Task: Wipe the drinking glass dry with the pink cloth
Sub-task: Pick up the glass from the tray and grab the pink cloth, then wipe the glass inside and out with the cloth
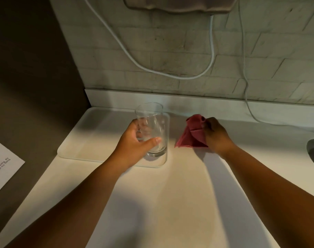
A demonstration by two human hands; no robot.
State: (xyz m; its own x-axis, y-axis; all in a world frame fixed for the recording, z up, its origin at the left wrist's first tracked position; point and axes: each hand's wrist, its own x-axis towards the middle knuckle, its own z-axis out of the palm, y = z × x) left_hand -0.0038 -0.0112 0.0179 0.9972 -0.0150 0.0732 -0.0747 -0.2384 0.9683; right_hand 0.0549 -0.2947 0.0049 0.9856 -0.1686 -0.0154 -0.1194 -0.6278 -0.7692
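Left hand (134,140) grips glass (153,129) at tray (91,140) edge; right hand (216,135) pinches pink cloth (192,135).

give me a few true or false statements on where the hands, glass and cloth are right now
1. The left hand grips the clear drinking glass. True.
2. The glass lies on its side. False: it is upright over the shallow white tray.
3. The right hand holds the crumpled pink cloth. True.
4. The cloth is stuffed inside the glass. False: it is apart from the glass, to its right above the white countertop.
5. The cloth touches the glass. False: a gap separates them.
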